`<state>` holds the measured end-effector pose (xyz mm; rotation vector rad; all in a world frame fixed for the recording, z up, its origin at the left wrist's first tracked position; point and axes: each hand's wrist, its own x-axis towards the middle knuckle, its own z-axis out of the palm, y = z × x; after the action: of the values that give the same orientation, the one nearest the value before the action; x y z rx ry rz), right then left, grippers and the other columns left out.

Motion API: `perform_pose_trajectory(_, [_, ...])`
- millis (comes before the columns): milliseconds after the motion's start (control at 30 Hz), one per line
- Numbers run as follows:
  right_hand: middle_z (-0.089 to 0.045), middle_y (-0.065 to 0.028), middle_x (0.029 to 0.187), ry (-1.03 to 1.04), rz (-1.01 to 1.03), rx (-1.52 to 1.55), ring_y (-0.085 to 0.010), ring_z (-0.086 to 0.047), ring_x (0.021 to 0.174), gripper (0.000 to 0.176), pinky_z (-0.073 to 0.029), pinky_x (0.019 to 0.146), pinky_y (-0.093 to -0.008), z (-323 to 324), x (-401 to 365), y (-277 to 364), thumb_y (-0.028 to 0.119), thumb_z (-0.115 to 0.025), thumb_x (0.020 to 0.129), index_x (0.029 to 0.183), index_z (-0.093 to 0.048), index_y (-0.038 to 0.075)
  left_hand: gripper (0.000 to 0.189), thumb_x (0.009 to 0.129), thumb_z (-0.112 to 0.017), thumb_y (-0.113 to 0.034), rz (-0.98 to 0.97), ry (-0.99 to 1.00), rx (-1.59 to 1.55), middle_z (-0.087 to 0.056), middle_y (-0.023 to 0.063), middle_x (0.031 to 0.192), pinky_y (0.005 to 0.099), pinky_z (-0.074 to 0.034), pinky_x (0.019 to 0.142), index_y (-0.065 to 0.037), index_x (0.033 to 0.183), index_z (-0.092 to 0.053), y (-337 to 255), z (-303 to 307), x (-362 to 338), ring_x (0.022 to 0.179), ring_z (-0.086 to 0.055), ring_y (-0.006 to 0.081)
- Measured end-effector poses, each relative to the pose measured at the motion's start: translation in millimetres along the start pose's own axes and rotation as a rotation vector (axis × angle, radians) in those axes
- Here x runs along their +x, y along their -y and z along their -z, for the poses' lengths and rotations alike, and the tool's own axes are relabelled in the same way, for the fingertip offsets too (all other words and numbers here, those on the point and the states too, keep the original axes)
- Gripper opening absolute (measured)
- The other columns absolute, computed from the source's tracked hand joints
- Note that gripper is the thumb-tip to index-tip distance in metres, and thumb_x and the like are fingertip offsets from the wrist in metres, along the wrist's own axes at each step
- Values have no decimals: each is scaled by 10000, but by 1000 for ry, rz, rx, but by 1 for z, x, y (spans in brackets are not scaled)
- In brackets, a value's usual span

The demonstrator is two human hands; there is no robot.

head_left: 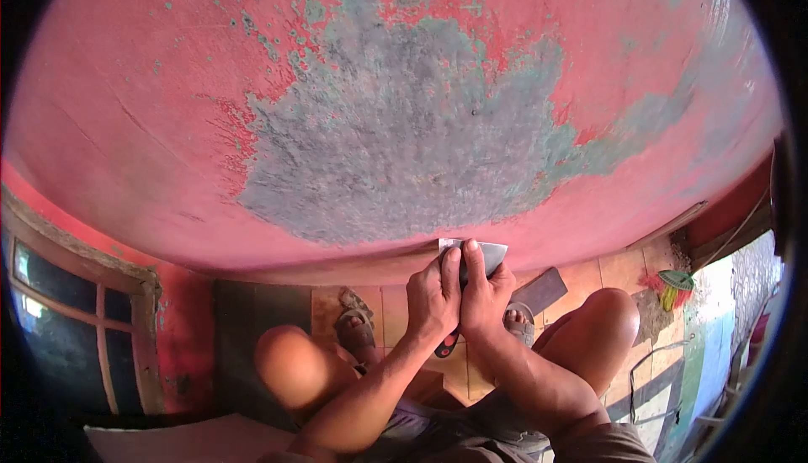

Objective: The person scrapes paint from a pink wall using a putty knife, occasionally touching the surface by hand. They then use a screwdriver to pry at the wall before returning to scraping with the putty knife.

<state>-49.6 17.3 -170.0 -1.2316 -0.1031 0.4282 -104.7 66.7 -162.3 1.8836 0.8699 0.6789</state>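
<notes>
A putty knife with a wide metal blade and a black-and-red handle is held between both my hands. Its blade edge meets the lower part of a pink wall, just under a large bare grey patch. My left hand is closed round the handle from the left, thumb pointing up toward the blade. From the other side my right hand grips it too, its thumb pressed on the blade's base. The handle's end sticks out below the hands.
My knees and sandalled feet are on either side, over a floor of tan tiles. A dark flat slab lies by my right foot. A glazed wooden frame stands at left. At right are a broom head and a cable.
</notes>
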Motion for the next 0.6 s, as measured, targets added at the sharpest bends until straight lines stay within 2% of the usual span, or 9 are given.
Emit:
perform_pose_trajectory(100, [-655,18,784,4,-4,-6,-39,-536,708,258,-464,620,-235,1,-2,6,219,-676,980,856,-676,-7,460,1061,-440,-366,1,-11,-133,-675,267,834,448,-516,642,27,1020,-674,6,-7,-1,785,-679,432])
perform_pose_trajectory(433, [-670,2,768,42,133,-78,-45,-552,702,249,-476,618,-237,5,3,9,198,-687,971,865,-677,-27,471,1072,-410,-355,-49,11,-231,-652,265,784,433,-484,607,45,982,-641,19,-15,2,690,-661,375])
perform_pose_trajectory(600, [-660,11,763,58,168,-98,-43,-546,694,256,-469,610,-237,6,6,3,204,-671,980,855,-670,-19,434,1071,-411,-328,-143,30,-159,-656,277,834,450,-491,621,36,1008,-640,22,-12,6,745,-663,428])
